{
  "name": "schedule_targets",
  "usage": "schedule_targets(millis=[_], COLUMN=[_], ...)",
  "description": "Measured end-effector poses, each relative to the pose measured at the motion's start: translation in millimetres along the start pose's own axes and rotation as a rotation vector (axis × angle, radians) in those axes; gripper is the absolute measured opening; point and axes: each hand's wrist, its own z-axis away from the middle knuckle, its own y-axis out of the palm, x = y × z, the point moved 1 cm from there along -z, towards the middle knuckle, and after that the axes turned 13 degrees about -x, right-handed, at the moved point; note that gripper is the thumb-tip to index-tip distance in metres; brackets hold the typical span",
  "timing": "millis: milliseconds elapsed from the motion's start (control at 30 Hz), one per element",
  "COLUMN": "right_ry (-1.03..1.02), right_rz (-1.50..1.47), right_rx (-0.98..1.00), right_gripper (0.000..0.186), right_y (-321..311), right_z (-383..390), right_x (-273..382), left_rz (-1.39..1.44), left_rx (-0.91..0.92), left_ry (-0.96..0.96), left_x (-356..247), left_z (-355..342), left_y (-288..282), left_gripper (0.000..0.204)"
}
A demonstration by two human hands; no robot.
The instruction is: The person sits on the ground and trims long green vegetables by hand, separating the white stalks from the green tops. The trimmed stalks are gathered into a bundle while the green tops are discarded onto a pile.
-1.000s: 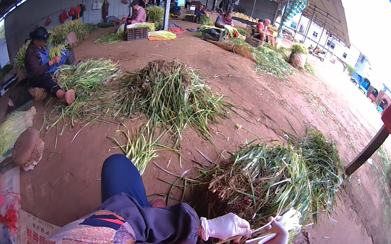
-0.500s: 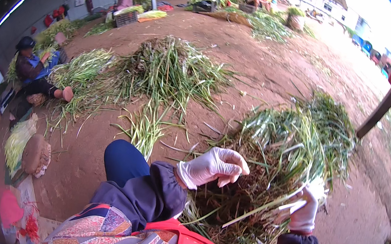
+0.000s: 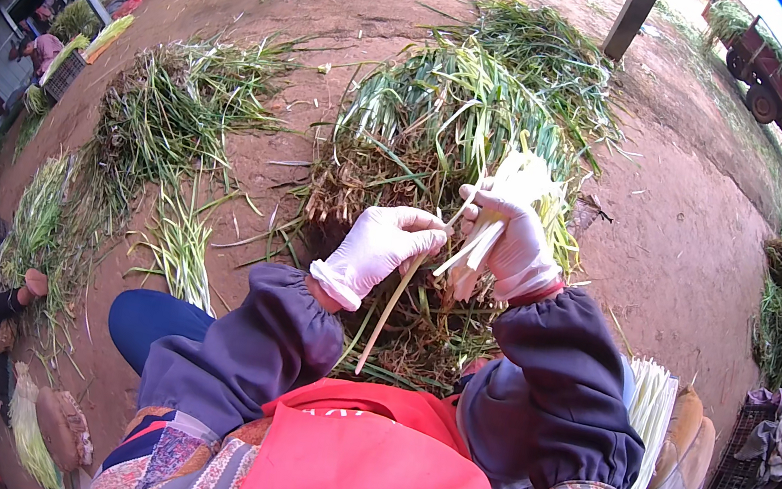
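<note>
At mid-frame, the white-gloved left hand (image 3: 380, 251), closed, pinches a thin pale stalk (image 3: 391, 310). The white-gloved right hand (image 3: 517, 250) curls around a yellowish-white leafy bundle (image 3: 526, 177).

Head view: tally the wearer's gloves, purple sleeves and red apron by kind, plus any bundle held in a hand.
White gloves: 2
Purple sleeves: 2
Red apron: 1
Pale bundle, in the right hand: 1
Total: 6
</note>
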Motion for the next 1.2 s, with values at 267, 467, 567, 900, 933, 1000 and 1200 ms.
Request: schedule_targets(millis=[267, 467, 567, 900, 933, 1000, 1200], right_ry=[-0.136, -0.070, -0.077, -0.178, -0.199, -0.230, -0.245], right_rz=[-0.150, -0.080, -0.062, -0.228, -0.238, -0.281, -0.205], right_rx=[-0.077, 0.012, 0.030, 0.052, 0.040, 0.023, -0.155], right_gripper=[0.020, 0.020, 0.021, 0.020, 0.020, 0.022, 0.023], right_y=[-10.9, -3.9, -0.2, -12.1, -14.8, -22.4, -38.0], right_z=[2.1, -1.7, -1.4, -9.3, -11.2, -13.8, -17.1], right_x=[16.4, -1.4, -11.5, -9.2, -6.6, 1.8, 15.7], left_rz=[0.051, 0.001, 0.246, 0.913, 0.991, 1.264, 0.168], left_rx=[-0.078, 0.041, 0.161, 0.015, 0.010, 0.075, -0.325], left_ry=[-0.126, -0.013, -0.041, -0.166, -0.159, -0.203, -0.059], left_x=[47.3, 37.6, 27.4, 70.0, 76.6, 82.9, 90.9], left_z=[29.5, 16.1, 8.5, -1.4, -0.2, -4.9, 3.5], left_y=[-59.9, -61.7, -21.7, -49.4, -68.7, -116.9, -221.5], left_gripper=[0.019, 0.039, 0.035, 0.022, 0.019, 0.017, 0.026])
